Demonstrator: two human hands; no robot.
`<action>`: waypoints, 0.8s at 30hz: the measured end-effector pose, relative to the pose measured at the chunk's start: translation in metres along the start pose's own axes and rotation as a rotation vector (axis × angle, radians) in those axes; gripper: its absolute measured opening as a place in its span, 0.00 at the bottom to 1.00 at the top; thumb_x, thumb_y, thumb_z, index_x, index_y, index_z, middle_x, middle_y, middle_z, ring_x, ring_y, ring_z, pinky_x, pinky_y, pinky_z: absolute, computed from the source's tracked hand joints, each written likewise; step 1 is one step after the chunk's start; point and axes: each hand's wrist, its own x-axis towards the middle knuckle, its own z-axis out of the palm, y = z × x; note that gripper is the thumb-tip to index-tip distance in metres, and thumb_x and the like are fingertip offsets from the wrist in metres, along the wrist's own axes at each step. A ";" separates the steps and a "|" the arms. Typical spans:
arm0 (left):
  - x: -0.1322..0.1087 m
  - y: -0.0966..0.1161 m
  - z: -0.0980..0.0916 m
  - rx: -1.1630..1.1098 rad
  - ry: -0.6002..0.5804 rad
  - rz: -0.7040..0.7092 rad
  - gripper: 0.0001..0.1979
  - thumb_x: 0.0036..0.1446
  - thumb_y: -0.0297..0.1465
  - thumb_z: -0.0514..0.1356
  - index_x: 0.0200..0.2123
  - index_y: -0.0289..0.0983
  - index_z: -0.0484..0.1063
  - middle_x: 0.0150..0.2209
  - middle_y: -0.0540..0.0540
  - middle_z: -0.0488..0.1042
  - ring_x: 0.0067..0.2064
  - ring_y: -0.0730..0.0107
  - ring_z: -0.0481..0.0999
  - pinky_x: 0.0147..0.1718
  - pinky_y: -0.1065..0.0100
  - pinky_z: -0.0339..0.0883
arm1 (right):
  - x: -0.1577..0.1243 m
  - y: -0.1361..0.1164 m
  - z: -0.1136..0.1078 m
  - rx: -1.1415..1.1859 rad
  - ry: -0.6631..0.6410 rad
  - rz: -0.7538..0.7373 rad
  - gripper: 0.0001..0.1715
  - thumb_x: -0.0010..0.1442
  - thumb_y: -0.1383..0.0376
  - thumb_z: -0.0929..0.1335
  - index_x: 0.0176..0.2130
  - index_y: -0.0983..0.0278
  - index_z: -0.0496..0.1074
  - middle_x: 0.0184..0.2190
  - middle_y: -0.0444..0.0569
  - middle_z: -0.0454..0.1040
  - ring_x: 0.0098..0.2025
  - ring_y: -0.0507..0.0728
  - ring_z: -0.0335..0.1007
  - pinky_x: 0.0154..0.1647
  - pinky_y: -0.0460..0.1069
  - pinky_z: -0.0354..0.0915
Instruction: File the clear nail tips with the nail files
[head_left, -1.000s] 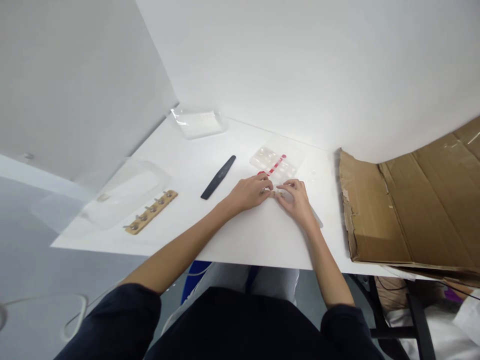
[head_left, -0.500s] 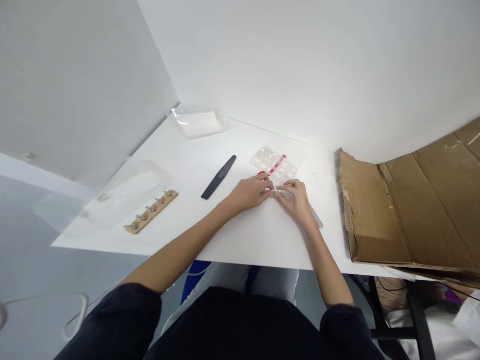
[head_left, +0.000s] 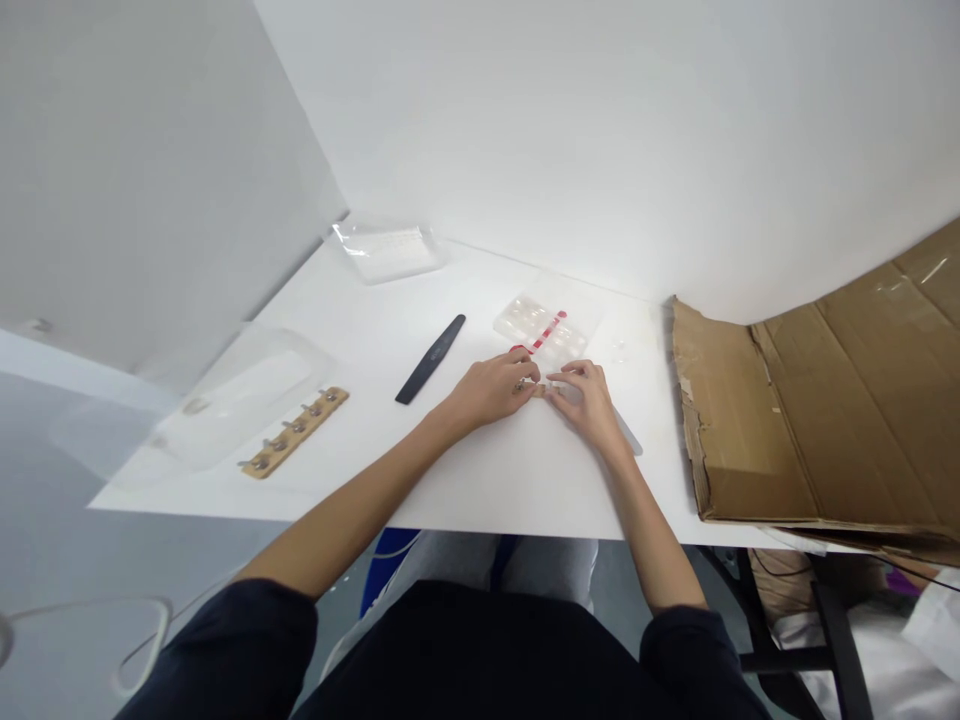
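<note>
My left hand (head_left: 495,388) is closed, its fingertips pinching a small wooden strip (head_left: 539,391) with a bit of metal showing at the fingers. Facing it, my right hand (head_left: 589,402) has thumb and forefinger curved together at the strip's right end, around something small and pale that I cannot make out. Just beyond the fingers lies a clear compartment box (head_left: 517,318) with a red-and-white band across it. To the left, a black nail file (head_left: 430,359) rests slantwise on the white table. A flat grey object (head_left: 628,433) is partly hidden under my right wrist.
A wooden strip with several metal clips (head_left: 295,433) lies at the left, beside a clear plastic tray (head_left: 251,385). A clear packet (head_left: 390,252) sits in the back corner. Tiny clear pieces (head_left: 619,347) lie right of the box. An opened cardboard box (head_left: 750,430) stands at the right.
The view has shifted slightly, so the table things appear a little further left. Both hands keep nearly the same pose at the small wooden strip.
</note>
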 end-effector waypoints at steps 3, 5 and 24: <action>0.000 0.000 0.002 0.010 0.012 0.005 0.08 0.68 0.33 0.57 0.44 0.42 0.76 0.54 0.46 0.77 0.36 0.68 0.79 0.32 0.67 0.65 | 0.000 0.001 0.001 0.011 -0.001 -0.004 0.12 0.66 0.61 0.75 0.50 0.54 0.83 0.51 0.53 0.74 0.57 0.65 0.69 0.62 0.63 0.71; 0.000 0.000 0.002 0.015 0.023 0.010 0.08 0.68 0.33 0.57 0.44 0.42 0.76 0.54 0.47 0.77 0.36 0.69 0.79 0.33 0.67 0.66 | 0.000 0.003 0.001 0.017 -0.001 -0.006 0.12 0.66 0.61 0.75 0.50 0.54 0.83 0.51 0.53 0.74 0.57 0.65 0.69 0.63 0.63 0.71; 0.000 -0.004 0.003 -0.002 0.092 0.010 0.07 0.67 0.35 0.60 0.42 0.41 0.77 0.53 0.47 0.78 0.33 0.71 0.79 0.34 0.66 0.67 | 0.000 0.004 0.001 0.053 0.002 -0.010 0.13 0.66 0.60 0.75 0.51 0.53 0.83 0.51 0.53 0.74 0.56 0.66 0.69 0.63 0.65 0.70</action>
